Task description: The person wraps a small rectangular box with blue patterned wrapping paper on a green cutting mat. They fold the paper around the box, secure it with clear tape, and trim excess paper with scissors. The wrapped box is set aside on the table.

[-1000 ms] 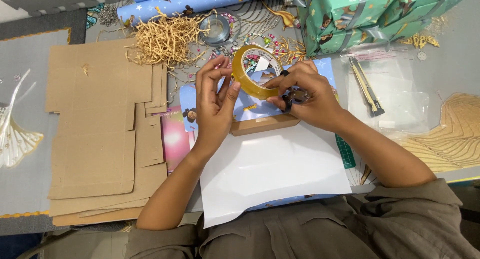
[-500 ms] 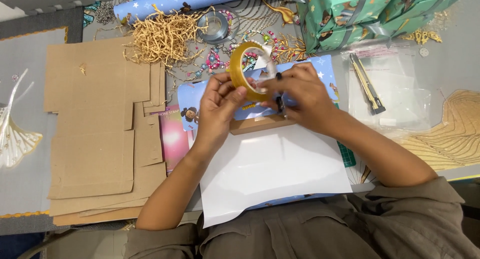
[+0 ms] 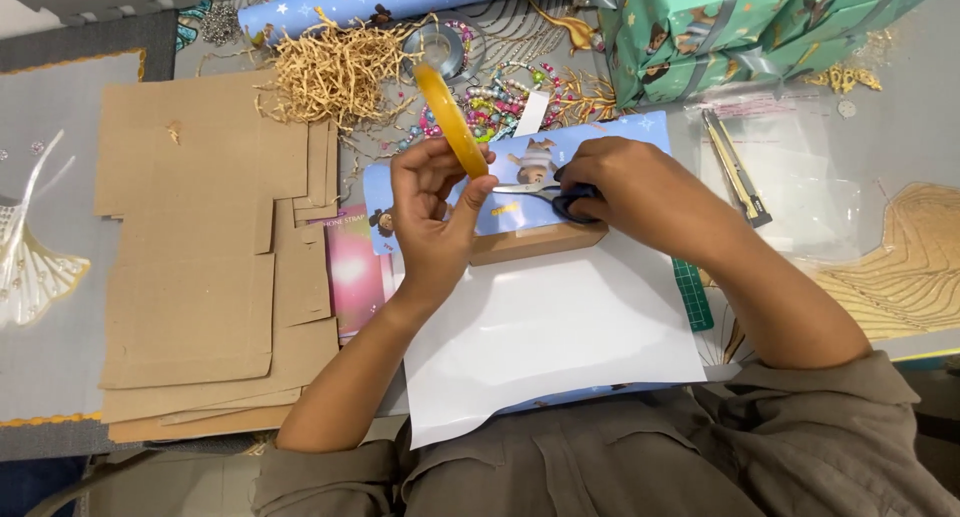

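A gift-wrapping craft table — wrapping paper rolls (image 3: 400, 2), flat cardboard (image 3: 190, 247), beads (image 3: 490, 107).

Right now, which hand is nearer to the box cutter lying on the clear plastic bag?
Right. The right hand, holding the scissors, sits just left of the box cutter; the left hand, holding the yellow tape roll, is farther left.

Tape roll (image 3: 452, 117) now edge-on in left hand (image 3: 435, 217) only, tilted up-left of the wooden box (image 3: 535, 243). Right hand (image 3: 630, 192) let go, dropped onto blue-handled scissors (image 3: 545, 192) just above the box.
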